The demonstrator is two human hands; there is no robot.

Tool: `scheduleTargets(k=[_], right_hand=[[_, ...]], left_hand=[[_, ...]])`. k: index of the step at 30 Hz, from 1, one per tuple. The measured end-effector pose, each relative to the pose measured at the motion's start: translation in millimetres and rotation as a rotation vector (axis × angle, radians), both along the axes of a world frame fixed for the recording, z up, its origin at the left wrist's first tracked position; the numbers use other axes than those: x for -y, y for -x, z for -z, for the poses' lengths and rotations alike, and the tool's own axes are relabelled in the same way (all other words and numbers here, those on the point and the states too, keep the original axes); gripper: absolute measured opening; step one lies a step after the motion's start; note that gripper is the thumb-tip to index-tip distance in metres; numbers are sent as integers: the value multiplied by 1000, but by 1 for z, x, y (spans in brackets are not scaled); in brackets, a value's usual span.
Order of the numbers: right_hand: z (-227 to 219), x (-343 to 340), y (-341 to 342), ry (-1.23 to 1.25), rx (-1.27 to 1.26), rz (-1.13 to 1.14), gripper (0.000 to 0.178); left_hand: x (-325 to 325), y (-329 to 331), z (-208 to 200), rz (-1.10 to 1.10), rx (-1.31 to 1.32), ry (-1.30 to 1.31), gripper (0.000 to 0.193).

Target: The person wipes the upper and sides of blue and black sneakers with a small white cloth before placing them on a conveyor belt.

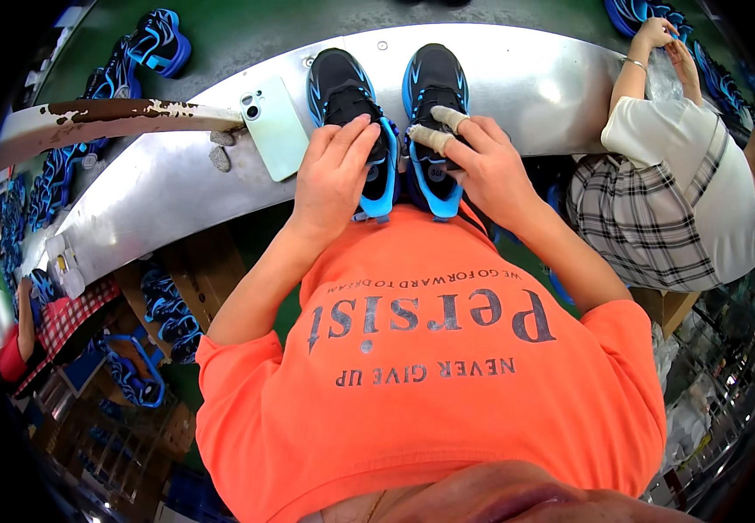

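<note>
Two black sneakers with bright blue soles and linings stand side by side, toes pointing away from me. The left sneaker (340, 83) is in my left hand (334, 170), whose fingers are bent together over its tongue and collar. On the right sneaker (436, 78) lies my right hand (486, 161), closed about the collar and tongue. Pale wrappings cover two of its fingertips, which rest on the tongue. Both thumbs are partly hidden. The heels of the shoes reach past the near edge of the metal table (517, 113), close to my orange shirt.
A pale green phone (275, 129) lies left of the shoes, beside two small grey lumps (220, 157). A chipped white curved bar (125, 112) juts in from the left. Beyond, a green belt (247, 30) carries more shoes (159, 44). A co-worker (656, 192) works at the right.
</note>
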State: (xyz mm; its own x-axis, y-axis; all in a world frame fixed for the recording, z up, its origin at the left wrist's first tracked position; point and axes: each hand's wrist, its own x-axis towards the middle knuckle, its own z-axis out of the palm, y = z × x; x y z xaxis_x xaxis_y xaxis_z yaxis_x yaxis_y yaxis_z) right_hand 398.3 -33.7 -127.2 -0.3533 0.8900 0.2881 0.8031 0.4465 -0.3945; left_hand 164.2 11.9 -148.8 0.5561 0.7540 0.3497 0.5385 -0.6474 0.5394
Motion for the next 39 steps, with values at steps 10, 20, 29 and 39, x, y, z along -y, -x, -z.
scheduleTargets(k=[10,20,29,39], right_hand=[[-52,-42,-22,251,-125,-130,29],[-2,-23,-14,184,-113,60,24],[-17,-44,-18,286,35,-46,22],[-24,-47,-26,285,40,-129,55]], left_hand=[[-22,-4,-17,-110,175,510,13],[-18,-11,-7,-159,207,395,14],[-35,-7,-14,-88,189,563,13],[-37,-9,-11,-143,202,508,12]])
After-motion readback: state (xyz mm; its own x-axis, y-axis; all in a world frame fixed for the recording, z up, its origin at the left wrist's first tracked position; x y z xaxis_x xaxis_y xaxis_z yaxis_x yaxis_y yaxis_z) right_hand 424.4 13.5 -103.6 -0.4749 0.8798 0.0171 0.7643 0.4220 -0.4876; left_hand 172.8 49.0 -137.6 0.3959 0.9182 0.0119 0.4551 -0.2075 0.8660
